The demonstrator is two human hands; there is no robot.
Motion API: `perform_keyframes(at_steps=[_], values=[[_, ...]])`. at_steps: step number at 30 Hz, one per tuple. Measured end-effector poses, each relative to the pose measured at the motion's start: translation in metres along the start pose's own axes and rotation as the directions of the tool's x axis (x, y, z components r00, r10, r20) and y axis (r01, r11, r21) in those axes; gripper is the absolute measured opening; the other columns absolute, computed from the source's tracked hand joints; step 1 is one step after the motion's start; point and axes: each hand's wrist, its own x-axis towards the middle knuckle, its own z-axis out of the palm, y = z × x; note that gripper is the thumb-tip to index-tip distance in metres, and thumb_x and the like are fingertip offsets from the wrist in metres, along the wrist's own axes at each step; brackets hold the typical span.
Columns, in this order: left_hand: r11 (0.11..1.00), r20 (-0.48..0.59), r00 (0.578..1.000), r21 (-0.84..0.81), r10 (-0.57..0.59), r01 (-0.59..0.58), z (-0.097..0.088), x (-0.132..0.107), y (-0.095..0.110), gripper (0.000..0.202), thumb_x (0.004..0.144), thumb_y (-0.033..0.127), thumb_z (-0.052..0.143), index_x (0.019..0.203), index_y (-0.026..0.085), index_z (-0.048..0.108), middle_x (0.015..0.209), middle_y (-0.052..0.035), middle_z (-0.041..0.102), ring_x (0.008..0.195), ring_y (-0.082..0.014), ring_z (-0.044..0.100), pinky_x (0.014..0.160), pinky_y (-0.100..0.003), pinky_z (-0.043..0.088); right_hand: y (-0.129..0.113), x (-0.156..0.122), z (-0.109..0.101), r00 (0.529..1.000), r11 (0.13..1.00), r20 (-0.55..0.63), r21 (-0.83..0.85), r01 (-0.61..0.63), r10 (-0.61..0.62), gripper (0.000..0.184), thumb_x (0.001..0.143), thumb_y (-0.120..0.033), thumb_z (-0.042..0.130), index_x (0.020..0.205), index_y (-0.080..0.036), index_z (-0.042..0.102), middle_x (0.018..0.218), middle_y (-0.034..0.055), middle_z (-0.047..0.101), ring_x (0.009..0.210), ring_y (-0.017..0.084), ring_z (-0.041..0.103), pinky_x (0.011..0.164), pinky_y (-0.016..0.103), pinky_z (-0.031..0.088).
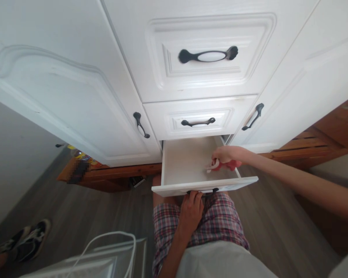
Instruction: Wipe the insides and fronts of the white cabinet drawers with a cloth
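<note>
- Red-and-white item [234, 165] — just right of centre in the head view, inside the open drawer [185, 164] by its right wall, with the right hand [224, 154] clenched round it.
- Left hand [191, 210] is at lower centre, fingers hooked on the drawer handle [210, 190].
- Judged step: handling the item in the drawer — lifting must clear the front rim; room lies leftward.

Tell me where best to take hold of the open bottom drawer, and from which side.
Take the dark handle at the middle of the drawer front, coming from the front and hooking behind it. It looks like a horizontal bar standing off the panel, and the left hand has its grip there. Inside, the right hand holds a pink and white thing.
</note>
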Motion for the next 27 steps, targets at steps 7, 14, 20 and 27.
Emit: perform_keyframes(at_steps=[7, 14, 20, 27], values=[[0.997, 0.025, 0.998, -0.05, -0.05, 0.052, 0.012, 0.046, -0.014, 0.037, 0.104, 0.013, 0.057, 0.139, 0.023, 0.059, 0.132, -0.0084, 0.065, 0.11, -0.0256, 0.069, 0.102, -0.044, 0.061, 0.032, -0.173, -0.054, 0.819, 0.752, -0.558, 0.595, 0.285, 0.132, 0.041, 0.071, -0.054, 0.093, 0.102, -0.031, 0.08, 0.124, 0.0167, 0.075, 0.106, 0.033, 0.075, 0.101, 0.054, 0.063], [0.998, 0.073, 0.997, -0.055, -0.018, 0.022, 0.023, 0.117, -0.051, 0.036, 0.105, 0.015, 0.055, 0.14, 0.022, 0.056, 0.133, -0.0103, 0.061, 0.113, -0.0266, 0.069, 0.103, -0.044, 0.059, 0.118, -0.23, 0.045, 0.26, 0.421, -0.615, 0.734, 0.533, 0.744, 0.052, 0.063, -0.04, 0.092, 0.114, -0.043, 0.081, 0.149, 0.0116, 0.068, 0.149, 0.033, 0.058, 0.133, 0.059, 0.039], [0.998, 0.084, 0.996, -0.07, 0.004, 0.001, 0.028, 0.168, -0.076, 0.037, 0.103, 0.011, 0.054, 0.139, 0.021, 0.054, 0.134, -0.0112, 0.058, 0.114, -0.0263, 0.068, 0.105, -0.045, 0.058, 0.159, -0.238, 0.161, 0.42, -0.103, -0.05, 0.937, 0.334, 0.906, 0.047, 0.055, -0.051, 0.085, 0.102, -0.048, 0.081, 0.158, 0.0089, 0.062, 0.159, 0.035, 0.046, 0.106, 0.061, 0.056], [0.992, 0.106, 0.994, -0.125, 0.021, -0.007, 0.033, 0.19, -0.088, 0.042, 0.1, 0.008, 0.054, 0.14, 0.021, 0.052, 0.136, -0.0116, 0.055, 0.117, -0.0264, 0.067, 0.109, -0.047, 0.058, 0.138, -0.194, 0.17, 0.566, -0.095, -0.087, 0.954, 0.284, 0.82, 0.047, 0.084, -0.078, 0.06, 0.098, -0.039, 0.081, 0.135, 0.0234, 0.071, 0.121, 0.037, 0.076, 0.087, 0.056, 0.063]])
